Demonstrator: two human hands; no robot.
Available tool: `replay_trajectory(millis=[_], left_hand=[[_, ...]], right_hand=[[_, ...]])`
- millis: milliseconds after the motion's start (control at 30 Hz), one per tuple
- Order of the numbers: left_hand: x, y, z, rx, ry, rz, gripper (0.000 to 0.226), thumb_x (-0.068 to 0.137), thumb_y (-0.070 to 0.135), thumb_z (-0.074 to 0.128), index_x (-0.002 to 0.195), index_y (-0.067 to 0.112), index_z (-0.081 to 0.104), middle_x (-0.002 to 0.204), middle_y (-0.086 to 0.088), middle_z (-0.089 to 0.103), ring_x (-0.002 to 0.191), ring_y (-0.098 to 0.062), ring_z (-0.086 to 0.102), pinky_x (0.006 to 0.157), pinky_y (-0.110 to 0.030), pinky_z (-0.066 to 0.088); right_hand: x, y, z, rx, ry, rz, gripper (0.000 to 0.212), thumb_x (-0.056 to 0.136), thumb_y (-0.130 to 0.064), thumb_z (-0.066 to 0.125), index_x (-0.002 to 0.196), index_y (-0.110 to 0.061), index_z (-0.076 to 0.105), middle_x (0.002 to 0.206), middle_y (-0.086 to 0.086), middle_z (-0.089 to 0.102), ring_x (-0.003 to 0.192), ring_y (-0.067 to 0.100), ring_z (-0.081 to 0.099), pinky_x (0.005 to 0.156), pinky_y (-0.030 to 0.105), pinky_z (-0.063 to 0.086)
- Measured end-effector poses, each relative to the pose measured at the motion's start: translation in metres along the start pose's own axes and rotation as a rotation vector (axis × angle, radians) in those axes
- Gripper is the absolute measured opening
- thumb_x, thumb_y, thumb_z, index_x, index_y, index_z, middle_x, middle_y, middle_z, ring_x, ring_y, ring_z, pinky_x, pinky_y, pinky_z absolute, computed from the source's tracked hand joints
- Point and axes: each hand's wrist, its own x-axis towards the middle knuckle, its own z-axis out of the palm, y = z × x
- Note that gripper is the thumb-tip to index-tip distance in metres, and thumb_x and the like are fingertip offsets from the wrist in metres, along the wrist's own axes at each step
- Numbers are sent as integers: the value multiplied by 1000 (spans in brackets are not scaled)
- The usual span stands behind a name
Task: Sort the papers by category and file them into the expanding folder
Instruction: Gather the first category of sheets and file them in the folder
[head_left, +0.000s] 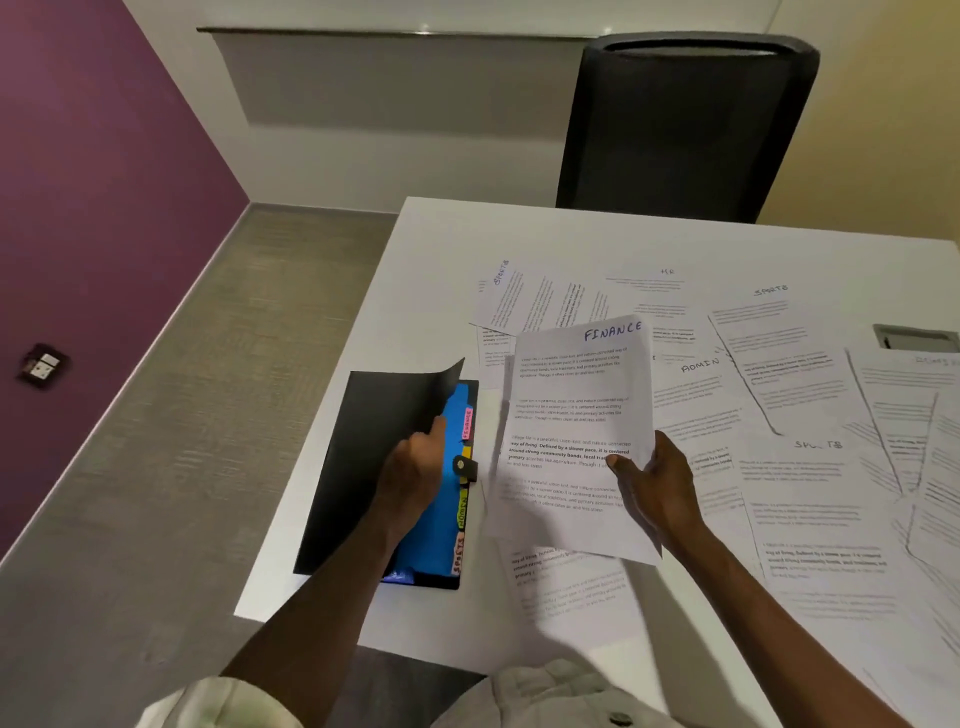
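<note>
**Filing barely begun: first FINANCE sheets in hand, most papers loose**

Sleeves (545, 696) sit at the bottom edge, pale fabric, with both your forearms reaching out over the table (436, 249).

Right hand (657, 486): fingers and thumb pinch the lower right edge of a thin batch of sheets (576, 431) headed FINANCE. The batch is lifted off the table and tilted toward you, just beside the folder. How many sheets are in it cannot be told; at least two edges show on its left side.

Left hand (415, 467): rests on the open folder (363, 467), fingers extended against the black cover flap and the blue divider, holding the pockets apart. No curl around anything is visible. The folder lies at the near left corner of the table, tabs facing the papers. Tabs (466, 423) read FINANCE at the top, then ADMIN and SPORTS lower down; a black clasp covers one between them.

Done, judged from this view: one category is gathered and matched to its tab. No paper is visible inside any pocket.

Left: insert the batch behind the FINANCE tab, then collect the rest. Loose papers (779, 364) cover the table to your right, overlapping, with headings SPORTS, ADMIN and HR readable. Several far-right sheets are too blurred to read.

Estimate: early stage, most sorting still ahead.
</note>
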Motion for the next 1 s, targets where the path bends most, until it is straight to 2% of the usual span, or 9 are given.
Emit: replay_trajectory(millis=[100, 167, 267, 367, 433, 600, 700, 833, 1000], left_hand=[[-2, 2, -24, -95, -41, -109, 25, 98, 18, 60, 121, 15, 49, 77, -3, 61, 57, -10, 58, 47, -20, 50], [3, 6, -40, -122, -63, -237, 24, 101, 19, 50, 125, 17, 48, 94, -7, 65, 72, -14, 64, 58, -23, 55], [11, 9, -58, -204, -59, -398, 40, 97, 15, 54, 136, 18, 47, 108, -12, 66, 86, -20, 67, 72, -31, 58], [13, 5, -65, -344, 8, -450, 46, 94, 15, 61, 139, 16, 50, 110, -9, 68, 88, -16, 66, 74, -24, 54], [13, 2, -69, -379, 56, -452, 42, 93, 15, 62, 135, 11, 56, 110, -8, 70, 91, -16, 66, 78, -21, 51], [15, 0, -80, -497, 144, -486, 39, 92, 14, 65, 131, 8, 60, 107, -8, 72, 81, -7, 60, 65, -6, 41], [14, -3, -88, -541, 181, -509, 38, 93, 15, 66, 130, 8, 61, 113, -10, 71, 92, -16, 66, 71, -10, 46], [10, -10, -95, -589, 247, -539, 36, 92, 15, 67, 127, 7, 64, 117, -11, 70, 100, -21, 67, 80, -18, 49], [4, -14, -105, -670, 260, -534, 27, 91, 14, 68, 118, 9, 71, 107, -5, 73, 91, -22, 70, 83, -33, 58]], right_hand=[[-5, -19, 19, -1, 12, -22, 38, 88, -11, 69, 122, -6, 55, 107, 5, 63, 91, 17, 55, 71, 21, 45], [-9, -31, 32, 8, 27, -34, 39, 89, -12, 68, 124, -5, 54, 114, 9, 65, 92, 17, 55, 76, 23, 44], [-16, -49, 50, 45, 54, -50, 32, 91, -9, 65, 120, -5, 53, 114, 10, 65, 88, 15, 54, 68, 15, 43], [-26, -64, 69, 32, 79, -88, 28, 93, -9, 62, 118, -7, 51, 118, 11, 65, 91, 16, 57, 77, 22, 44], [-34, -69, 81, -4, 81, -126, 24, 94, -10, 59, 117, -8, 50, 117, 12, 66, 88, 16, 58, 74, 22, 45], [-56, -78, 105, -167, -14, -175, 25, 96, -16, 53, 120, -14, 45, 125, 8, 62, 98, 25, 63, 67, 25, 44], [-66, -79, 117, -195, -63, -171, 30, 97, -18, 54, 124, -18, 42, 132, 6, 58, 104, 23, 64, 70, 27, 55], [-65, -85, 122, -224, -99, -235, 32, 96, -17, 55, 125, -17, 41, 135, 6, 56, 105, 23, 64, 75, 31, 58], [-63, -101, 137, -246, -132, -335, 23, 97, -16, 54, 108, -23, 35, 127, 6, 57, 82, 11, 58, 62, 19, 53]])
